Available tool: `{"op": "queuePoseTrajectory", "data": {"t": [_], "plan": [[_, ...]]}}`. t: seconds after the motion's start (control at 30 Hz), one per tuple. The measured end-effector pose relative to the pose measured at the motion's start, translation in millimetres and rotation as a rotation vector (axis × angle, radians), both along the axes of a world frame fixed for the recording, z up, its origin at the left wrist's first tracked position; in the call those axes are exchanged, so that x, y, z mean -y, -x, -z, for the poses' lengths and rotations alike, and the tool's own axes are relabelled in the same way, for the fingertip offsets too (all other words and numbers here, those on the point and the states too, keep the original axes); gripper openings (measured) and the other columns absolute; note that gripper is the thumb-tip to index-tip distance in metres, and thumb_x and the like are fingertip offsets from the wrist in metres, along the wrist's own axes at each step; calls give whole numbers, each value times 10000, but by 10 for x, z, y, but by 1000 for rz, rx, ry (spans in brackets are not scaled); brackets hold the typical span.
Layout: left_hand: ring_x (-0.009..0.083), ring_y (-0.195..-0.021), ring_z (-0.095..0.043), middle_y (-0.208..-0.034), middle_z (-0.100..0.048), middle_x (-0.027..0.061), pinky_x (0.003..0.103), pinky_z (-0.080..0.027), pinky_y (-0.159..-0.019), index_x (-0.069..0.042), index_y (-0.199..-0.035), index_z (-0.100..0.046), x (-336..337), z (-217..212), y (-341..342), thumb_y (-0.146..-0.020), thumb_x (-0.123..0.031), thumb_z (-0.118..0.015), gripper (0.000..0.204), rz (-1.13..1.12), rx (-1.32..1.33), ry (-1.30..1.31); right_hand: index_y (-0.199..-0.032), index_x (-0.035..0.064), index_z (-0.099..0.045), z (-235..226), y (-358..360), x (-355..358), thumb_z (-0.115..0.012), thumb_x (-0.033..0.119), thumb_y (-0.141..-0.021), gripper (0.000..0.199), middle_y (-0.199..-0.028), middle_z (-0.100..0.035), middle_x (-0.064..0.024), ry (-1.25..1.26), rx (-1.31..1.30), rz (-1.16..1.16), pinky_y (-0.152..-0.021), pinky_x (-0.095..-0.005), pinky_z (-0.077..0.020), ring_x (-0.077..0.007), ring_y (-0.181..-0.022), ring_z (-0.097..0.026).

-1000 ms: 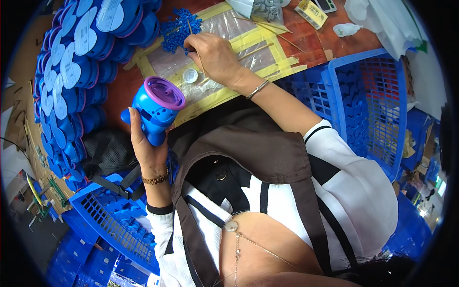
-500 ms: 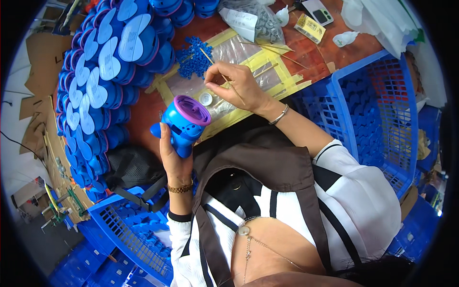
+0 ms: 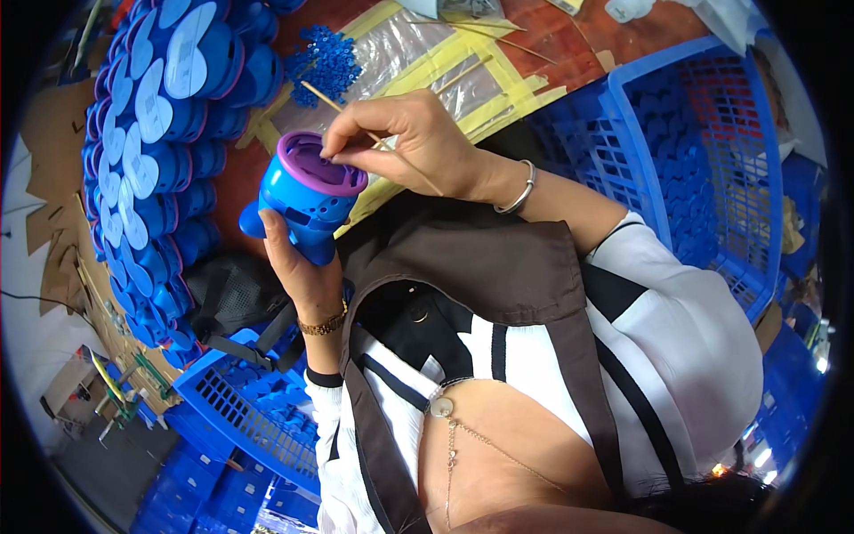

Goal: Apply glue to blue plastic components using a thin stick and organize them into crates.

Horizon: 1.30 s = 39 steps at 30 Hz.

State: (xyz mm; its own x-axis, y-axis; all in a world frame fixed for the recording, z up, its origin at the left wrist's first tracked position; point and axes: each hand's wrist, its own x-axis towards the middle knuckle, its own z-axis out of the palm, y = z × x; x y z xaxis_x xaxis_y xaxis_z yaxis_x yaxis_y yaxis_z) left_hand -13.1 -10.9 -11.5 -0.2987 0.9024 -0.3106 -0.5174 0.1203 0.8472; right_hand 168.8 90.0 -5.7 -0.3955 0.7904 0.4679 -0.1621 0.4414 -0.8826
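Casing point(image 3: 307, 203) in left hand point(image 3: 301, 271), right hand point(image 3: 411, 142) apparently at rim point(image 3: 313, 183).

No wording or number can be read. Faint lines of small print are borne by the pale-blue, double-lobed panels point(image 3: 189, 53) on the stacked blue pieces point(image 3: 228, 82), to the left of the purple-rimmed blue cup point(image 3: 294, 189); they are too small and blurred to be deciphered. Small whitish patches, perhaps labels, are seen on blue crates point(image 3: 182, 472), below the cup and to its left, likewise illegible.
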Motion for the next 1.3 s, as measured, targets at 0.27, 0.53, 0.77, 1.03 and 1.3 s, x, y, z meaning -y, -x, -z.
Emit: {"op": "queuePoseTrajectory", "data": {"t": [0.27,0.53,0.77,1.03,1.3], "plan": [[234,-1131,-530,-1246,-511,123,389,-433,-980,-7,-1309,-392,45,38,-4,-913,-442,-558,612,11,-125,-63,-850,42,-647,87,85,61,-731,-43,-660,224,-787,-649,-85,-339,34,162,-636,-311,-508,-228,-734,-637],[246,-1130,-513,-1242,-471,135,390,-419,-989,-32,-1335,-334,68,-55,-171,-818,-456,-682,753,-37,-401,-237,-840,56,-645,18,97,72,-753,-18,-664,220,-805,-658,-76,-283,-62,188,-644,-306,-512,-219,-738,-637],[243,-1094,-533,-1201,-521,117,378,-453,-937,-39,-1297,-386,48,11,-190,-792,-515,-686,756,-186,-386,-162,-840,62,-655,24,49,37,-769,17,-683,199,-820,-667,-62,-275,-66,156,-666,-302,-521,-206,-757,-642],[283,-1120,-522,-1248,-469,148,416,-472,-943,-54,-1345,-319,157,19,-47,-752,-503,-732,850,-139,-494,-117,-861,57,-642,-10,71,82,-756,22,-713,190,-825,-668,-70,-267,-115,187,-667,-293,-535,-205,-766,-662],[294,-1113,-535,-1236,-474,166,429,-503,-912,-75,-1323,-312,38,-133,-264,-687,-462,-787,883,-146,-495,-245,-876,44,-621,-50,54,73,-741,25,-738,183,-816,-662,-78,-185,-114,153,-666,-287,-536,-194,-760,-666]]}}
